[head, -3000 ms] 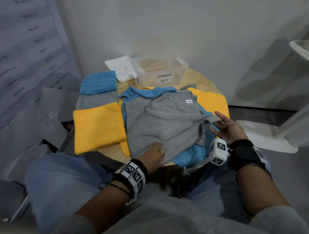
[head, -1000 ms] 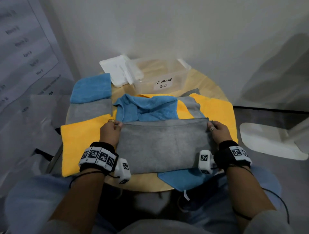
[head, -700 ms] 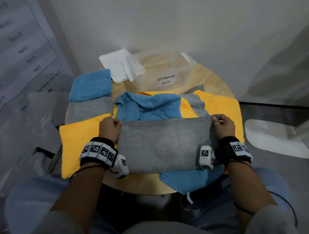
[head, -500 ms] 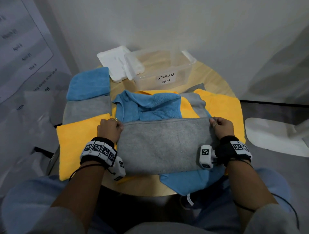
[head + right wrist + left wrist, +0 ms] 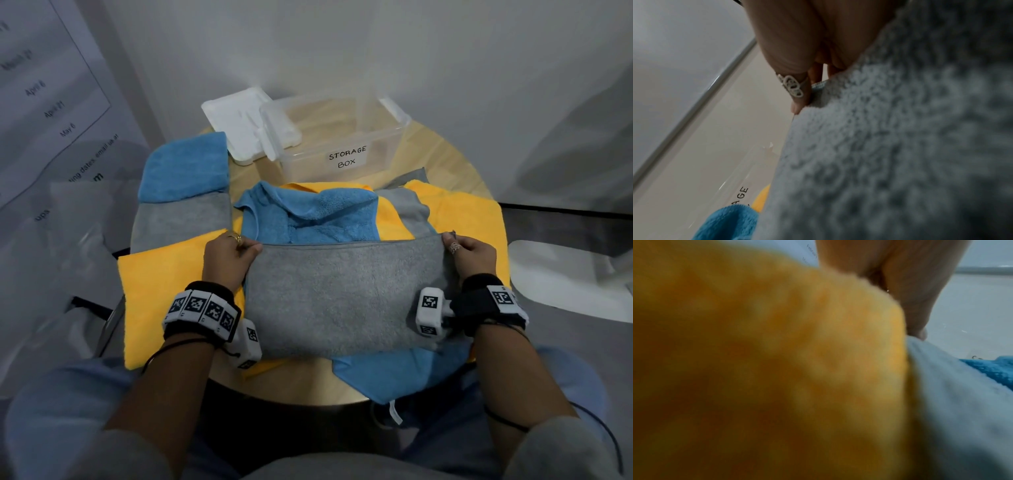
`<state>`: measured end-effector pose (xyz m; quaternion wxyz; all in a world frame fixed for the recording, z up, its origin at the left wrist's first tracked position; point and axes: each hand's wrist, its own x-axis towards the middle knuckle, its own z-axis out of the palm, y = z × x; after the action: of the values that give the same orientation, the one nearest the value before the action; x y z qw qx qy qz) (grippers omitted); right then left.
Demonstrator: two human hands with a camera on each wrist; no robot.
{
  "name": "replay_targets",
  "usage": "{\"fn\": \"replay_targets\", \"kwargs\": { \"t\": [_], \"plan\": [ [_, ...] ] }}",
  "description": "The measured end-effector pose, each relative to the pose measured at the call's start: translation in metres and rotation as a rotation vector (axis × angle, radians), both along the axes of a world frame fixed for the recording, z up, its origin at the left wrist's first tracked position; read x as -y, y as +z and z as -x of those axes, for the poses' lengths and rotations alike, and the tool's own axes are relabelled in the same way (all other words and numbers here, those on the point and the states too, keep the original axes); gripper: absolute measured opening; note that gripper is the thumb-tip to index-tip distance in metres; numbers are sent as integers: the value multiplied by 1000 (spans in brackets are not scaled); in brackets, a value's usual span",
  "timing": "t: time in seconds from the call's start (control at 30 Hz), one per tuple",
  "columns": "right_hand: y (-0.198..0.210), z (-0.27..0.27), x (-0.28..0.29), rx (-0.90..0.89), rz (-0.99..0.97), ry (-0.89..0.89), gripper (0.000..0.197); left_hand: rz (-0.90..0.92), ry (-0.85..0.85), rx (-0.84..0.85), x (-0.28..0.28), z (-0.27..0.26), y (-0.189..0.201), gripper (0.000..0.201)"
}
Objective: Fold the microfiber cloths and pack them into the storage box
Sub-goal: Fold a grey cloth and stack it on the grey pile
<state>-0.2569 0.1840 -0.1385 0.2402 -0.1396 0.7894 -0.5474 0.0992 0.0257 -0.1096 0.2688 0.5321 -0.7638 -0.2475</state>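
Observation:
A grey microfiber cloth lies folded in half across the pile on the round table, its doubled edge at the far side. My left hand pinches its far left corner. My right hand pinches the far right corner; the right wrist view shows the ringed finger on the grey cloth. Under it lie a loose blue cloth and yellow cloths. The clear storage box, labelled, stands open behind. In the left wrist view a yellow cloth fills most of the picture.
Folded blue, grey and yellow cloths lie in a row on the table's left. The white box lid rests beside the box. A blue cloth corner hangs over the near table edge. Walls stand close behind.
Three seconds ago the grey cloth lay spread open; it is now folded in half with both hands at its far corners. Over the last second the hands have barely shifted.

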Motion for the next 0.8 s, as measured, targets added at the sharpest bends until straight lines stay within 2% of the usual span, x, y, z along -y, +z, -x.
{"fn": "replay_targets", "kwargs": {
  "t": [0.13,0.23,0.37,0.47,0.53,0.63,0.8],
  "plan": [
    [-2,2,-3,4,1,-28,28,-67,32,-121,-4,6,6,14],
    [-4,3,-5,16,1,-32,27,-128,-34,-61,-1,7,5,14],
    [-7,5,-8,-9,-18,4,31,-142,-108,116,4,12,6,21],
    [-5,5,-9,2,-33,3,30,-139,-54,123,5,15,11,20],
    [-3,6,-11,-8,-45,18,23,-128,-12,126,5,14,14,21],
    [6,6,-14,-91,-11,77,7,-113,5,102,2,13,24,22],
    [31,-1,-20,-282,42,135,5,-129,26,-45,-4,4,34,24]
  ]
}}
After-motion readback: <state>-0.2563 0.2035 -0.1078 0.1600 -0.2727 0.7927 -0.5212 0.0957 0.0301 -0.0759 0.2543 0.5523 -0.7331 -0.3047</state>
